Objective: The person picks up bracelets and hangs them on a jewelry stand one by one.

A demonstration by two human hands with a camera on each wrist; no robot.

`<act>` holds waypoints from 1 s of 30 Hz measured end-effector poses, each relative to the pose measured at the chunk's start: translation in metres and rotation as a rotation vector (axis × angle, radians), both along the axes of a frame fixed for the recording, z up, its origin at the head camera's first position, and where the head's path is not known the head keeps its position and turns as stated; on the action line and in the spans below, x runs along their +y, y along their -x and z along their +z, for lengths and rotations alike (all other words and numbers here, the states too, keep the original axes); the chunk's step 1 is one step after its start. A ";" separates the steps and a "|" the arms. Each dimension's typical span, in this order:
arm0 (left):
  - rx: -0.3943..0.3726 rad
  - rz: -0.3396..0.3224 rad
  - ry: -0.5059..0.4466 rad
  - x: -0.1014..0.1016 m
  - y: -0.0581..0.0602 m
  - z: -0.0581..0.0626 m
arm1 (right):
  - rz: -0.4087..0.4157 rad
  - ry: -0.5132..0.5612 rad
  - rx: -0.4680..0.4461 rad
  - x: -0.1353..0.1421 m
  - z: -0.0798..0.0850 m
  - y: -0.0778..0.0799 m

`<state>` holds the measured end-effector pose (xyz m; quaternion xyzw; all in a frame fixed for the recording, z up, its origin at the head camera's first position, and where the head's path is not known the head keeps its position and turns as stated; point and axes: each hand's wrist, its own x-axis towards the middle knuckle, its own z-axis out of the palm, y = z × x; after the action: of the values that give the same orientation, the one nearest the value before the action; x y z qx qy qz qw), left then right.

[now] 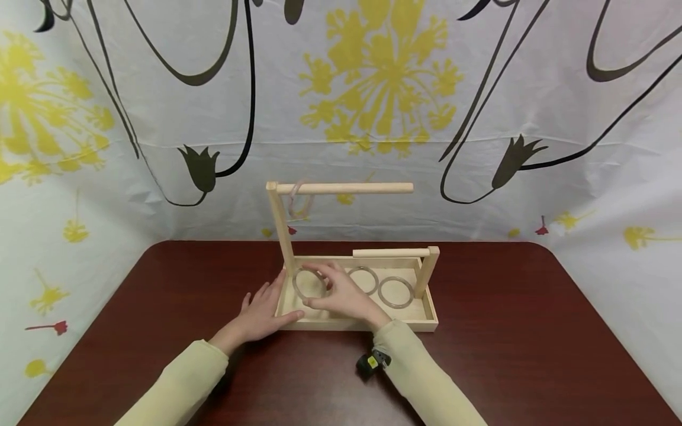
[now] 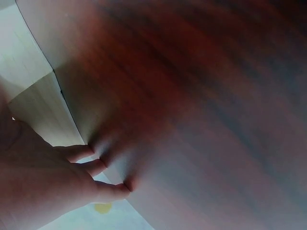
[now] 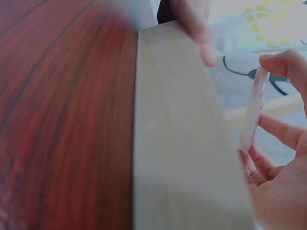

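Observation:
My right hand (image 1: 343, 294) pinches a clear, bangle-like ring (image 3: 254, 110) between thumb and fingers, over the left part of a shallow wooden tray (image 1: 367, 325). In the right wrist view the ring stands on edge between the fingertips. My left hand (image 1: 261, 313) rests against the tray's left end, its fingers spread and the thumb over the front corner. Two more rings lie in the tray, a middle ring (image 1: 363, 268) and a right ring (image 1: 396, 307). Another, pinkish ring (image 1: 291, 204) hangs on the tall wooden rod (image 1: 351, 188), near its post.
A tall post (image 1: 282, 231) rises from the tray's left end. At the right end a short post (image 1: 426, 272) carries a lower rod (image 1: 391, 252) pointing left. The tray sits on a dark red-brown table (image 1: 506, 331), with a patterned cloth (image 1: 346, 118) behind it.

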<state>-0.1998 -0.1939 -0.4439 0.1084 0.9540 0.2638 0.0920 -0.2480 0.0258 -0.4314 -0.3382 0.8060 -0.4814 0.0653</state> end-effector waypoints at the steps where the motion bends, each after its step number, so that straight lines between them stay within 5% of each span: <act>1: 0.002 0.000 -0.002 0.000 0.000 0.000 | 0.006 -0.001 0.007 0.000 0.002 -0.001; 30: -0.014 -0.005 0.001 0.000 0.003 -0.002 | 0.051 0.131 0.233 0.014 0.062 -0.028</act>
<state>-0.2026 -0.1935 -0.4461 0.1087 0.9532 0.2639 0.0994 -0.2196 0.0394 -0.3695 -0.4157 0.7660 -0.4887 -0.0390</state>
